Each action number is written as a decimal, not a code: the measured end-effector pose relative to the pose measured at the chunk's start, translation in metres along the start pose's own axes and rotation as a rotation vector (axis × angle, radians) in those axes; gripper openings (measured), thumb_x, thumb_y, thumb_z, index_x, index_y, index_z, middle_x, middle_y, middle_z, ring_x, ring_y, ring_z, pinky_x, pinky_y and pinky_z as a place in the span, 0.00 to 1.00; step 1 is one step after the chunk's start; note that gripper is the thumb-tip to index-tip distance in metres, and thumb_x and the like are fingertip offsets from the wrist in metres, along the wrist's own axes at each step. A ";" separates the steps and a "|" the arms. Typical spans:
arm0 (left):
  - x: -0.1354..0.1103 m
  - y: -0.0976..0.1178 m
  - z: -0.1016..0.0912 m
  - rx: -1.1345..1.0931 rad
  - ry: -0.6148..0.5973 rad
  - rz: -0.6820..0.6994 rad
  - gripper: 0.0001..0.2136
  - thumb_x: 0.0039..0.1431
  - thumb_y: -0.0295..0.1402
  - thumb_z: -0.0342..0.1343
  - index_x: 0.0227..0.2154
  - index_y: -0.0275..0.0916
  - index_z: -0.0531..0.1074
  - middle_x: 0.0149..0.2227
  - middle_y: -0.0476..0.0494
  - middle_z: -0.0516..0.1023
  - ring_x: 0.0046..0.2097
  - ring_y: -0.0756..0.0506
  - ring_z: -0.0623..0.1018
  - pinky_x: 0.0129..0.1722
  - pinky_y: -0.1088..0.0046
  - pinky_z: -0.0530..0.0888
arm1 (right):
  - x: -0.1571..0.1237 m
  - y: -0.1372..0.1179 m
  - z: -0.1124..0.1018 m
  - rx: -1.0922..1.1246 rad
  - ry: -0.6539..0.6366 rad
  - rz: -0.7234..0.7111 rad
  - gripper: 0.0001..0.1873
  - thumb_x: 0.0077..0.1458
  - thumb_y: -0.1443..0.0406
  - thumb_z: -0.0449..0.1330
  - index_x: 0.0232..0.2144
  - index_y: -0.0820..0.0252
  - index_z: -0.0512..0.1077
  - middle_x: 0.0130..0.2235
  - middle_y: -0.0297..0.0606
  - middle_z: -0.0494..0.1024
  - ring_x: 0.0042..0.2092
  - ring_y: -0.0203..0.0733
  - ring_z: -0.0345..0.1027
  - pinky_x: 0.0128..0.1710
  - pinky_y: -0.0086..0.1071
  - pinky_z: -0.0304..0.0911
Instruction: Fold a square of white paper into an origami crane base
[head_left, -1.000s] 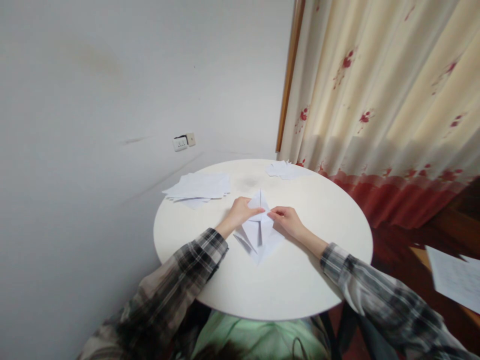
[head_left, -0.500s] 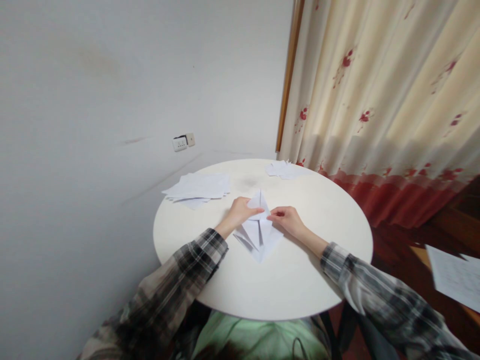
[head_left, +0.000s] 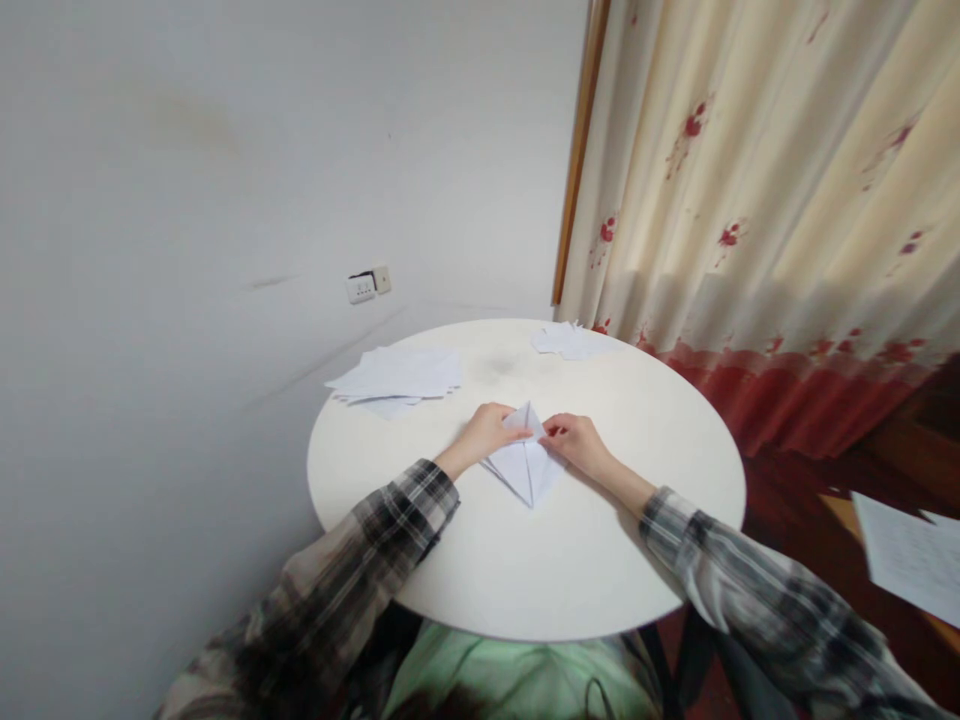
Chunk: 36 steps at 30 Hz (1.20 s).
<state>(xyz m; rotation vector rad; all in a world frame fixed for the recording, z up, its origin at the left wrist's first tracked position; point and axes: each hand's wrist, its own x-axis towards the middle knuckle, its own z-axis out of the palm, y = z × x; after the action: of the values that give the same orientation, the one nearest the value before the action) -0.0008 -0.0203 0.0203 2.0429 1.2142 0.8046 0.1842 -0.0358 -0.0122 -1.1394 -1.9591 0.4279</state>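
Note:
A folded sheet of white paper (head_left: pixel 525 472) lies in front of me on the round white table (head_left: pixel 570 580), its outline a diamond with a crease down the middle. My left hand (head_left: pixel 491 432) grips its upper left side, thumb lying across the top face and fingers behind. At the right edge, my right hand (head_left: pixel 576 440) pinches the paper between thumb and curled fingers. Both hands rest low over the tabletop, close together.
A stack of white paper (head_left: pixel 397 373) sits at the table's back left. Smaller white paper pieces (head_left: pixel 571 341) lie at the back right. A wall with a socket (head_left: pixel 361 289) stands behind left; a patterned curtain (head_left: pixel 720 240) hangs to the right.
The top point of the folded paper has come down toward me, and the paper's front flaps now lie flatter and narrower. My left hand has shifted slightly right.

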 end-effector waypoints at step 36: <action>-0.017 -0.008 0.022 0.650 -0.101 0.548 0.09 0.59 0.28 0.46 0.38 0.36 0.71 0.39 0.43 0.74 0.42 0.46 0.72 0.44 0.71 0.68 | 0.013 0.008 -0.008 -0.168 -0.201 0.164 0.09 0.45 0.64 0.56 0.18 0.63 0.66 0.18 0.28 0.63 0.23 0.30 0.53 0.24 0.25 0.47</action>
<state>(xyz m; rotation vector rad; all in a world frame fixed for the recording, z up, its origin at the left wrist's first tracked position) 0.0051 -0.0372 -0.0028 2.9872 0.9338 0.5630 0.1912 -0.0219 -0.0061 -1.4177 -2.1148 0.4868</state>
